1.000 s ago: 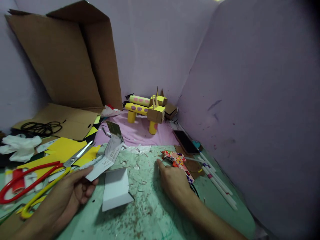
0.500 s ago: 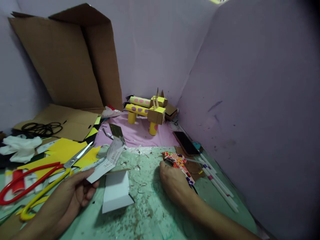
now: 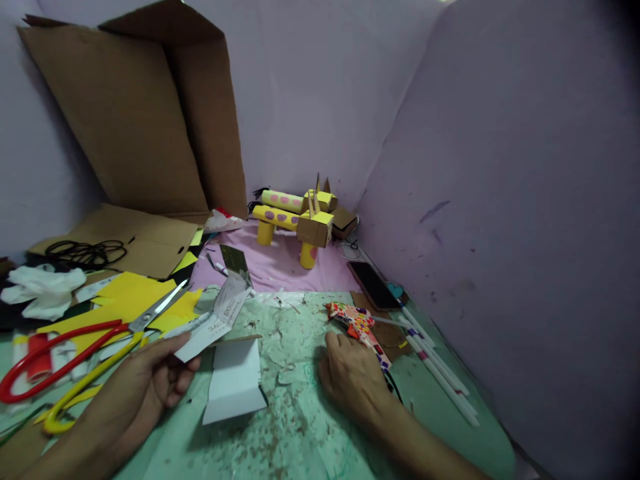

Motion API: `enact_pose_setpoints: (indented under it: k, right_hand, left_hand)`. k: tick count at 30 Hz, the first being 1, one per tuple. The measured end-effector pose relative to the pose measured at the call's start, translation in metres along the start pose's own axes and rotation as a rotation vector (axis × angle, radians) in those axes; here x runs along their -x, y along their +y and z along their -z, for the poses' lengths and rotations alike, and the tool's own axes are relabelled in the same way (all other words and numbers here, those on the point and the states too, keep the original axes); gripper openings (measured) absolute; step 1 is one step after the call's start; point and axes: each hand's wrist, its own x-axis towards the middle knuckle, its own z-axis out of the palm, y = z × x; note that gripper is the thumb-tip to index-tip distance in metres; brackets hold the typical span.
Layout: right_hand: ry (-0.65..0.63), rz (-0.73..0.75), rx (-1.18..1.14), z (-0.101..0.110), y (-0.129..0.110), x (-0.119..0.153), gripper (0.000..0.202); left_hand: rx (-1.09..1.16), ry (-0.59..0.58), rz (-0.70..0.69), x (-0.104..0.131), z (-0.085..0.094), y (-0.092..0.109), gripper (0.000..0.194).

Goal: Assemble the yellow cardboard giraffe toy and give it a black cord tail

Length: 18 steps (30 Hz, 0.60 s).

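Note:
My left hand (image 3: 150, 380) pinches the near end of a folded strip of printed paper (image 3: 215, 323) between thumb and fingers. Just right of it, a folded white card piece (image 3: 234, 383) with a brown cardboard edge stands on the table. My right hand (image 3: 353, 370) rests curled on the tabletop, just in front of a flower-patterned glue gun (image 3: 357, 323) lying on its side. Its fingertips are tucked under, so whatever they may hold is hidden. Large scissors (image 3: 143, 323) with red and yellow handles lie beside my left hand.
Two yellow spotted paper giraffes (image 3: 280, 217) stand at the back on a pink cloth (image 3: 280, 267). A phone (image 3: 373, 285) and white sticks (image 3: 440, 373) lie at right. Yellow paper (image 3: 120, 297), black cord (image 3: 85, 253) and a tall cardboard box (image 3: 125, 120) occupy the left.
My right hand has drawn back slightly toward me, away from the glue gun. My left hand still holds the paper strip almost in place. The view has shifted a little.

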Motion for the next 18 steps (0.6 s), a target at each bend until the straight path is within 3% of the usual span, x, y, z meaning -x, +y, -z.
enact_pose_setpoints:
  k: [5, 9, 11, 14, 18]
  right_hand:
    - [0.312, 0.177, -0.144, -0.001, 0.006, 0.032, 0.009]
    - [0.52, 0.176, -0.139, 0.009, 0.021, 0.041, 0.029]
    - [0.513, 0.05, -0.049, 0.016, 0.028, 0.033, 0.024]
    - [0.37, -0.151, 0.048, 0.023, 0.033, 0.013, 0.009]
    - [0.247, -0.254, 0.053, 0.019, 0.03, -0.012, 0.018]
  left_hand:
    - [-0.003, 0.004, -0.016, -0.002, 0.001, -0.001, 0.008]
    - [-0.009, -0.026, -0.06, -0.003, 0.002, -0.002, 0.008]
    - [-0.018, -0.028, -0.075, -0.002, 0.002, -0.003, 0.008]
    - [-0.015, -0.002, -0.064, 0.0, 0.0, -0.002, 0.007]
    - [-0.014, 0.006, -0.032, 0.002, -0.001, 0.0, 0.008]
